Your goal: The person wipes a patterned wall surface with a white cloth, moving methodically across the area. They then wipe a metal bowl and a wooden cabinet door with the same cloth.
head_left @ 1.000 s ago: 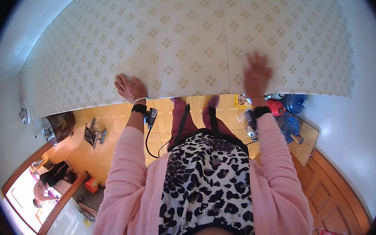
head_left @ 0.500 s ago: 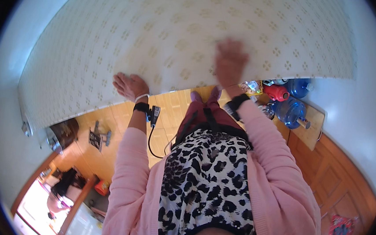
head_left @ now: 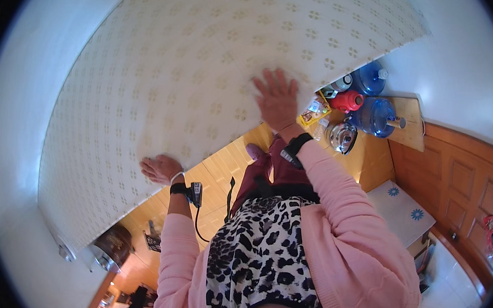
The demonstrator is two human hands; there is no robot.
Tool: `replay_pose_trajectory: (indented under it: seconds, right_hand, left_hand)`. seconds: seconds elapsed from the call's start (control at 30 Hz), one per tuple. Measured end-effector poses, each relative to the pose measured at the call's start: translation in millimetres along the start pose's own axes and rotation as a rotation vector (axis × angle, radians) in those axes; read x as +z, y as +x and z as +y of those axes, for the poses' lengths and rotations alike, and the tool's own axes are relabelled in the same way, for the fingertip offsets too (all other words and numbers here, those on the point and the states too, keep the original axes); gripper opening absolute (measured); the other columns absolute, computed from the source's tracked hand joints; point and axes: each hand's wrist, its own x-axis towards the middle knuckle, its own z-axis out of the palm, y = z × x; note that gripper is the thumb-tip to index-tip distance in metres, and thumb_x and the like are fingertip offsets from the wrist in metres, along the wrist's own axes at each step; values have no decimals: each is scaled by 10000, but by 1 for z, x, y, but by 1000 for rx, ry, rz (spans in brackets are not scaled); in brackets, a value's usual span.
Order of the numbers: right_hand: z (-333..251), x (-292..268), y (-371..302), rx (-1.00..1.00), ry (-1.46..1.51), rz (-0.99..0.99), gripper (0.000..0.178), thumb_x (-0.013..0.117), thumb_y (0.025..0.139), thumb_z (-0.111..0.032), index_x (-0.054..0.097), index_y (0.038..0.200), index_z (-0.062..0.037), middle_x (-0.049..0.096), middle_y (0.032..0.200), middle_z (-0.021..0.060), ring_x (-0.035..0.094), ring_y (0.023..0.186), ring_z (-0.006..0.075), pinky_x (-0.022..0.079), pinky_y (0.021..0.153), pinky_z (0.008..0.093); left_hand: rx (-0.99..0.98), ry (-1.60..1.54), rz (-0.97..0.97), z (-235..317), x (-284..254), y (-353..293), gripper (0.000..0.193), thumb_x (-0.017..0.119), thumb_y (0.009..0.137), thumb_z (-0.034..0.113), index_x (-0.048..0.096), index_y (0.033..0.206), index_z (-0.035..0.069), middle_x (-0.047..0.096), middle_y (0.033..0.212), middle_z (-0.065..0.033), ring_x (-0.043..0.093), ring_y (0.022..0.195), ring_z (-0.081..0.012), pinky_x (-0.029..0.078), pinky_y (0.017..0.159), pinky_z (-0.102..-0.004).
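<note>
A broad white covering with pale gold clover-like motifs [head_left: 208, 52] spreads over the raised surface in front of me. My left hand [head_left: 162, 169] lies flat on it near its front edge, thumb and fingers stretched out, with a white band at the wrist. Farther right and farther from me, my right hand [head_left: 277, 100] rests palm down on the same covering, its fingers spread and slightly blurred. Neither hand holds anything. Both wrists wear black straps with small devices.
Right of the covering stand large blue water bottles [head_left: 372, 117], a red flask [head_left: 348, 100], a metal kettle [head_left: 340, 137] and a yellow-edged package [head_left: 313, 109]. A wooden board [head_left: 408, 123] leans by the wall. A dark round pot [head_left: 113, 245] sits at the lower left.
The view has turned, so the covering's front edge now slants up to the right. My right hand has shifted left relative to the bottles, fingers wider spread. My left hand stays flat on the covering.
</note>
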Motion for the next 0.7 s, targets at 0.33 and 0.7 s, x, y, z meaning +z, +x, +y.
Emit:
replay_pose_trajectory:
  seconds: [0.33,0.7]
  right_hand:
    - [190,-49,45,155,-122,-5,468,462,956,-396,457,1410,-287,311,1544,15,204,1447,274,180,1116,593]
    - [413,-80,104,324,-234,-29,480,404,987,-387,390,1458,-299,264,1569,16,194,1458,270,188,1123,595]
  left_hand:
    - [65,102,-4,-10,8,9,538,386,947,286,419,1413,19,397,1481,-173,355,1361,-365,282,1124,-470]
    - [-100,303,-394,-8,-4,47,583,412,919,352,441,1402,27,478,1382,-223,479,1250,-382,375,1046,-497]
